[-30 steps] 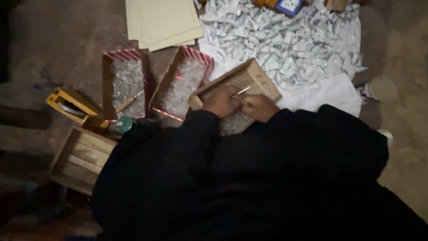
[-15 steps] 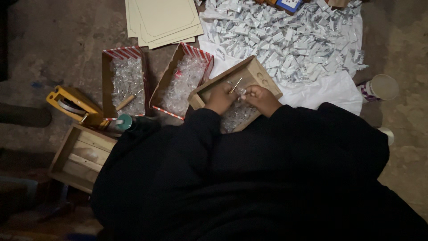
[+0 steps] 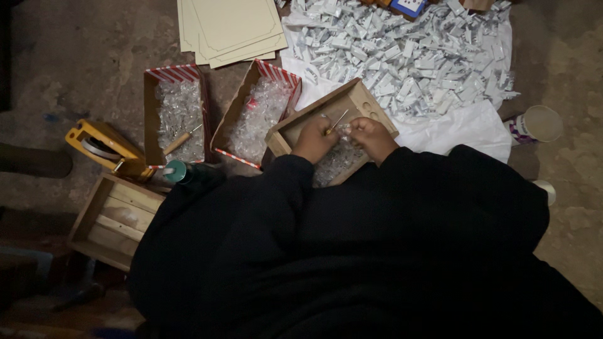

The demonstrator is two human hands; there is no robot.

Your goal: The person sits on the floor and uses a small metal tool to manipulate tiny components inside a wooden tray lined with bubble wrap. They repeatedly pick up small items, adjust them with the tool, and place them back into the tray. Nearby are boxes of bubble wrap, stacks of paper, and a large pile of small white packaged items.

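Screwdriver (image 3: 336,122) sits pinched between both hands, left hand (image 3: 316,139) and right hand (image 3: 372,136) closed around it over the wooden tray (image 3: 369,100) of clear packets (image 3: 336,162) on the floor, apparently mid-assembly, which seems to demand steady fingers.

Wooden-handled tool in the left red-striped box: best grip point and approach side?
Probably the wooden handle, at the end resting over the box's right wall. The wooden-handled tool lies slanted on clear packets in the red-striped box, metal tip up-right, handle down-left. Coming from above looks clearest; both hands are busy at the wooden tray.
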